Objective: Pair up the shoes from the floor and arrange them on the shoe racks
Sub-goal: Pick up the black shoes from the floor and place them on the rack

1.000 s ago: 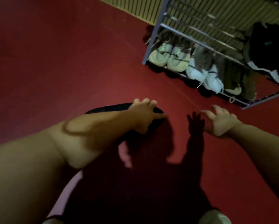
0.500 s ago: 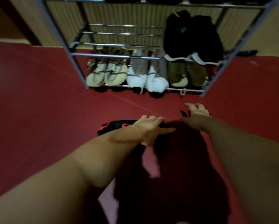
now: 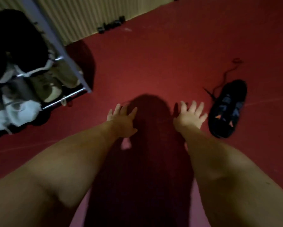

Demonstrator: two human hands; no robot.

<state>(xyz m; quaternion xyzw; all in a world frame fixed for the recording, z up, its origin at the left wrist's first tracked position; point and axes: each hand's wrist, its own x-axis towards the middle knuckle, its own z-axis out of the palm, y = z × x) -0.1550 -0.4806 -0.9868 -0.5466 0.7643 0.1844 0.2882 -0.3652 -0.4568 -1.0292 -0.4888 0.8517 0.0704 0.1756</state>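
A black shoe (image 3: 227, 108) with orange marks and loose laces lies on the red floor (image 3: 153, 63), just right of my right hand (image 3: 190, 116). That hand is spread open above the floor and holds nothing. My left hand (image 3: 122, 119) is also open and empty, stretched forward at the centre. The metal shoe rack (image 3: 75, 74) stands at the far left; its bottom shelf holds olive shoes (image 3: 55, 82) and white shoes (image 3: 14, 112), and dark shoes (image 3: 17, 40) sit on the shelf above.
A ribbed pale wall (image 3: 88, 17) runs along the back, with small dark objects (image 3: 111, 26) at its base. My shadow falls on the floor between both arms.
The view has swung right: the rack moved from the top centre to the far left. A black shoe now lies at the right, and my left hand is no longer over one.
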